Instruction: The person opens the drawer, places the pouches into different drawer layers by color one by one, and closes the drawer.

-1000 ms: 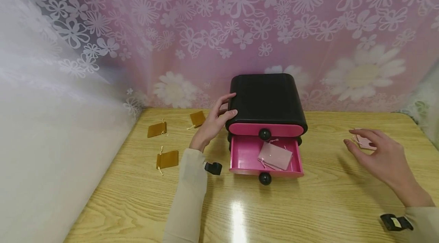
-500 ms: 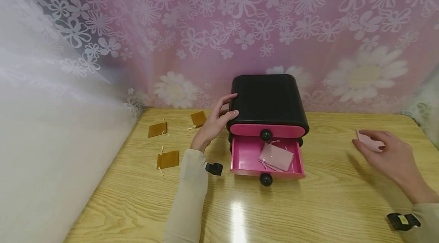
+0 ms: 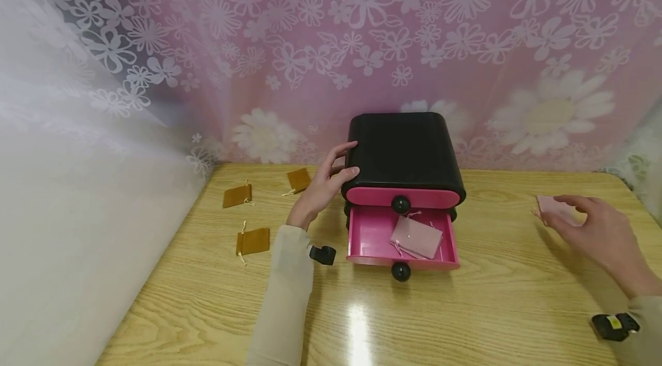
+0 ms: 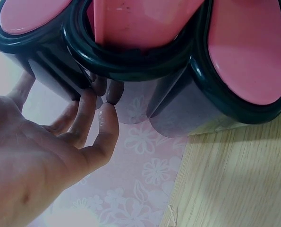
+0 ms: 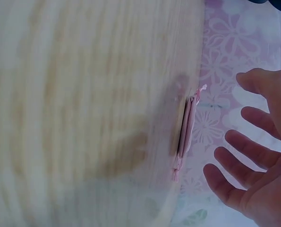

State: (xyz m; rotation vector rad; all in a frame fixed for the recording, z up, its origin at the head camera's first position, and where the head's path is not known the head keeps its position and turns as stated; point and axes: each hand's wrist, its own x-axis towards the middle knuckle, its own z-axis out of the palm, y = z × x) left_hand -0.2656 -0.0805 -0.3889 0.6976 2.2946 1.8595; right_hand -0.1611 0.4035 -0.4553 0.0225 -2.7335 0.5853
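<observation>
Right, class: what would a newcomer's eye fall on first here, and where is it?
Probably the black drawer unit on the table, its bright pink drawer pulled out below a closed one, pale pink pouches inside. Next, perhaps, the pink flowered backdrop behind it, then three ochre pouches lying to its left.

Beige sleeves [image 3: 281, 294]; black wrist cameras [image 3: 323, 255]

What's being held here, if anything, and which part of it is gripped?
Nothing is held. The left hand only rests against the left side of the black cabinet; the right hand is open, apart from the pink pouch.
</observation>
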